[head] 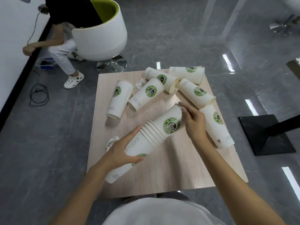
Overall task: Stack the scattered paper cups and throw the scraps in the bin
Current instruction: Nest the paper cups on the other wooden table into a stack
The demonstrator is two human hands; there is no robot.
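Note:
My left hand (123,148) grips a slanting stack of nested white paper cups (149,137) with green logos, held over the wooden table (175,168). My right hand (193,120) holds the far end of the topmost cup. Several loose cups lie on their sides: one at the left (120,98), one beside it (146,95), three at the far edge (162,78) (186,73) (196,93), and one (217,127) under my right wrist. One crumpled paper scrap (140,82) lies among the far cups; another scrap (112,142) lies by my left hand.
A white and green tub chair (100,34) stands beyond the table with a person (60,51) bent beside it. A black cable (39,95) coils on the grey floor at left. A black table base (266,133) sits at right. No bin is in view.

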